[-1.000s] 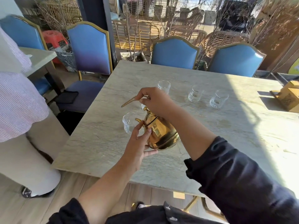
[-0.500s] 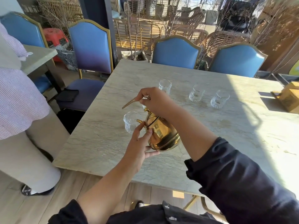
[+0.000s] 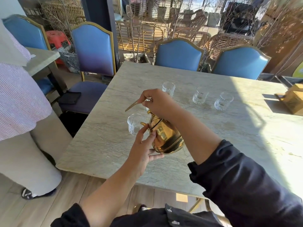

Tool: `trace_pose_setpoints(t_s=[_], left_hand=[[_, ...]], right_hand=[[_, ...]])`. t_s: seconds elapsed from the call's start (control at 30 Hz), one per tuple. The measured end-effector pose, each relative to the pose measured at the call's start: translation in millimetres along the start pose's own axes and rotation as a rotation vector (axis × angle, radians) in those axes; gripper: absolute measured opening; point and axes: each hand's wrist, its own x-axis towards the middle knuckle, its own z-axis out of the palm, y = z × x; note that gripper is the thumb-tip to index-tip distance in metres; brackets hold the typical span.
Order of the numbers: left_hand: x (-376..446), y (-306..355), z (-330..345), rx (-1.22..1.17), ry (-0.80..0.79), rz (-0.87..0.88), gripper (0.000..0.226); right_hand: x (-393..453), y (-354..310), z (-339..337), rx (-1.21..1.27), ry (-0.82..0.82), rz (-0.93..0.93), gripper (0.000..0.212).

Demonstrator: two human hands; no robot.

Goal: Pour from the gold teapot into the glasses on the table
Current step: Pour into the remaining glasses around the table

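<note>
Gold teapot (image 3: pixel 165 136) hangs tilted over the near left part of the marble table (image 3: pixel 229 128), its top leaning away from you toward the nearest glass (image 3: pixel 135 124). Your right hand (image 3: pixel 158 102) is closed around the teapot's top, with a thin gold piece (image 3: pixel 133 105) sticking out to the left past your fingers. Your left hand (image 3: pixel 144 151) is spread open, palm and fingers pressed flat against the pot's lower side and base, supporting it rather than clamping it. The nearest glass stands upright just beside the teapot's neck; whether they touch, you cannot tell. Three more glasses stand farther back: one (image 3: pixel 168 88) behind your right hand, two (image 3: pixel 200 95) (image 3: pixel 223 101) to its right, apart from each other.
</note>
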Motion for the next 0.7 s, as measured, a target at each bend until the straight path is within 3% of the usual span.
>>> trace_pose_setpoints(t_s=[0.37, 0.53, 0.7], left_hand=[[-5.9, 0.4, -2.2, -0.017, -0.014, -0.004, 0.044], [-9.1, 2.8, -1.2, -0.021, -0.024, -0.006, 0.066], [-9.7, 3.9, -0.1, -0.037, -0.027, -0.011, 0.068]], right_hand=[[-1.8, -5.1, 1.9, -0.006, -0.017, 0.020, 0.016], [-2.8, -7.8, 1.2, 0.003, -0.012, 0.000, 0.016], [-1.6, -9.6, -0.1, -0.007, -0.013, -0.002, 0.017]])
